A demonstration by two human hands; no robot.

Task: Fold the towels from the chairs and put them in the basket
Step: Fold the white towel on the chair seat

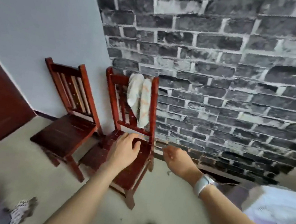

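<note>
Pale towel [139, 99] draped over the right chair [125, 146] back, left hand [125, 151] and right hand [175, 159] reached forward, fingers loose, grasping nothing, left chair [65, 129] beside

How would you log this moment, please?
left hand open, reaching | right hand open | towel on chair back

I count two red wooden chairs against the wall: the left chair [71, 113] and the right chair [125, 146]. Over the back of the right one hangs pale cloth that reads to me as two towels, one white towel [134, 89] and one patterned towel [145, 104], side by side. Two hands are in my view, the left hand [125, 150] and the right hand [176, 159]. One wristband [202, 183] sits on the right wrist.
</note>
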